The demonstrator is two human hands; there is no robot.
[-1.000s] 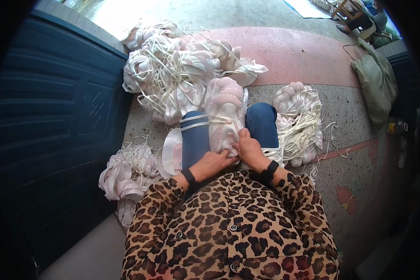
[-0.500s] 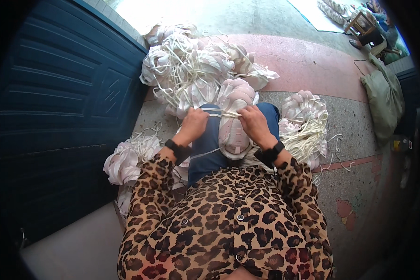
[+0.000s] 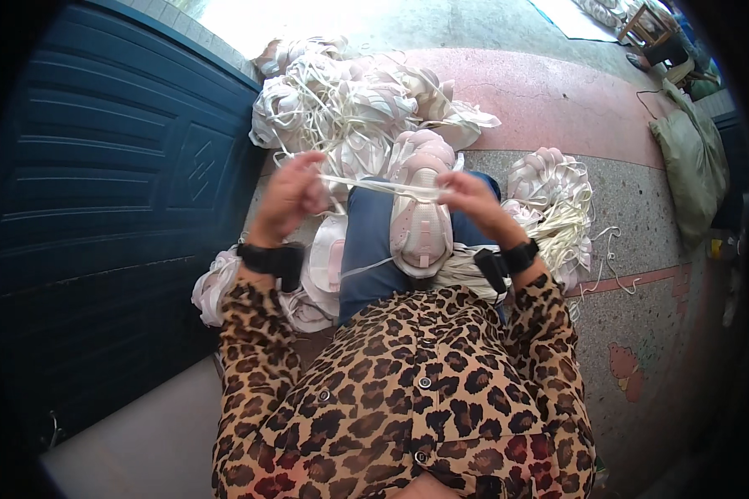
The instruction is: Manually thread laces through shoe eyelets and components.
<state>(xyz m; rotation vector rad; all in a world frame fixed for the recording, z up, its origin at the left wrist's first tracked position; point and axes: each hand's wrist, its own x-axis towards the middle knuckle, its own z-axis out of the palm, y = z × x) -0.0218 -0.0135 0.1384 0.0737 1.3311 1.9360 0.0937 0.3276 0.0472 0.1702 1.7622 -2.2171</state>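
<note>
A stack of pale pink and white shoe uppers (image 3: 422, 237) lies lengthwise on my lap, between my jeans-clad knees. A white lace (image 3: 379, 185) is stretched taut across its upper part. My left hand (image 3: 290, 200), blurred by motion, grips the lace off to the left of the stack. My right hand (image 3: 472, 200) pinches the other part of it at the stack's right edge. Another thin lace (image 3: 366, 270) trails from the stack's near end over my left thigh. A bundle of loose cream laces (image 3: 474, 270) rests beside my right wrist.
A large heap of tied uppers and laces (image 3: 333, 108) lies ahead on the left. More uppers (image 3: 549, 187) sit at right, others (image 3: 216, 287) at left. A blue panelled door (image 3: 125, 191) stands left, a greenish sack (image 3: 689, 158) right. A person (image 3: 670, 54) sits far right.
My left hand has moved left and up, drawing the lace out longer. My right hand has shifted slightly right and up, off the stack's middle, still holding the lace.
</note>
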